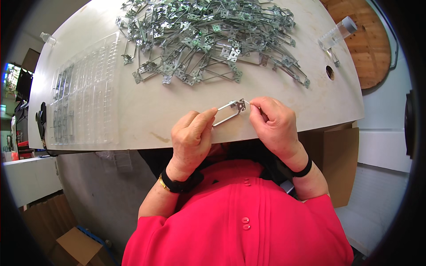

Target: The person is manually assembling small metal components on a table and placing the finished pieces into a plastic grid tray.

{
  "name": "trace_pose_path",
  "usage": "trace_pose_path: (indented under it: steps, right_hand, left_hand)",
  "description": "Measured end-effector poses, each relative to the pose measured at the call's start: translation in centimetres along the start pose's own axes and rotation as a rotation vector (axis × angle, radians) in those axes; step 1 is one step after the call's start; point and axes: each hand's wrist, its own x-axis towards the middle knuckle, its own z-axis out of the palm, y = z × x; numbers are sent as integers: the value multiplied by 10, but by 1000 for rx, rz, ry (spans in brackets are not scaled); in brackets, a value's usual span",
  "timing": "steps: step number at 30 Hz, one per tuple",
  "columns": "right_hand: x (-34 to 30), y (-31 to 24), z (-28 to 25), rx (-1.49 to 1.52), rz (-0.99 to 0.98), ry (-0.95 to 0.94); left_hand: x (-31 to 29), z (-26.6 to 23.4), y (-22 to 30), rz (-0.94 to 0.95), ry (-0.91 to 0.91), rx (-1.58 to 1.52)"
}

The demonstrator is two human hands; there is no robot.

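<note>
Above the table's near edge, my left hand (191, 137) is closed on a metal frame of two thin rods joined to a small punched plate (241, 105). The rods run from my left fingertips toward the right, with the plate at their far end. My right hand (276, 124) is closed in a pinch beside that plate. A short, thin, pin-like piece (247, 102) shows between its fingertips and the plate; whether it is part of the frame I cannot tell. The left palm hides the frame's other end.
A large heap of similar metal frames (199, 44) covers the table's far middle. On the left lies a see-through compartment tray (95, 88) with metal parts in some slots. A see-through bottle (333, 39) lies far right, near a hole (329, 72). Below stands a cardboard box (344, 164).
</note>
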Motion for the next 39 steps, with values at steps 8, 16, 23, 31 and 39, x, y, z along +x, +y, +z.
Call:
trace_pose_path:
  steps: [8, 16, 23, 31, 39]
  right_hand:
    - [0, -2, -1, 40, 103, -39]
    - [2, 0, -1, 86, 143, -45]
    - [2, -3, -3, 137, 250, -90]
    - [2, 1, 0, 136, 196, -67]
    - [-2, -3, -9, 117, 180, -82]
  left_hand:
    - [1, 1, 0, 7, 11, -12]
    - [0, 0, 1, -1, 5, 3]
    - [0, 0, 0, 3, 3, 10]
    - [0, 0, 1, -9, 0, -5]
    - [1, 0, 0, -6, -2, -7]
